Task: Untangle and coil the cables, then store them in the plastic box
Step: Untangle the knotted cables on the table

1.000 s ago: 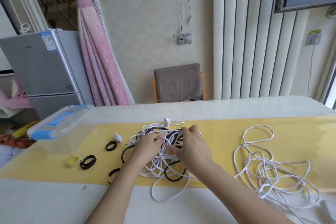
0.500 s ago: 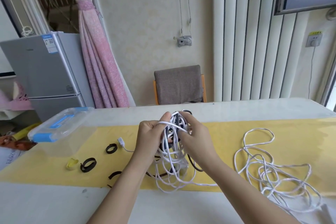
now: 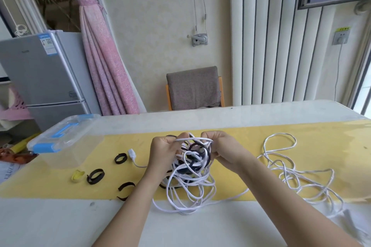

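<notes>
While my left hand (image 3: pixel 163 151) and right hand (image 3: pixel 224 151) grip the tangled cables (image 3: pixel 192 166), loops hang down. Both fists clamp it.

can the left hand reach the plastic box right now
Probably yes, but not freely: the left hand grips the cable tangle together with the right hand, so it must let go first. The plastic box stands to its left, with low black straps and a plug between.
</notes>
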